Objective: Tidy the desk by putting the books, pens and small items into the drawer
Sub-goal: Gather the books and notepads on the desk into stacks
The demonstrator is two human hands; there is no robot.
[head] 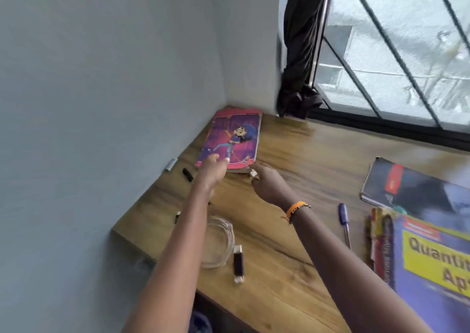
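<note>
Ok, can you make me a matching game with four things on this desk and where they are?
Things:
1. pink cartoon book
2. glass dish
3. purple pen
4. USB stick

Places:
A. just right of the glass dish
B. in the far corner by the wall
C. under the left forearm
D. left of the big yellow and purple book

Pairs: 1-B, 2-C, 3-D, 4-A

Wooden desk (292, 154) bears books (232, 139), pen (343, 220), jar (218, 241).
</note>
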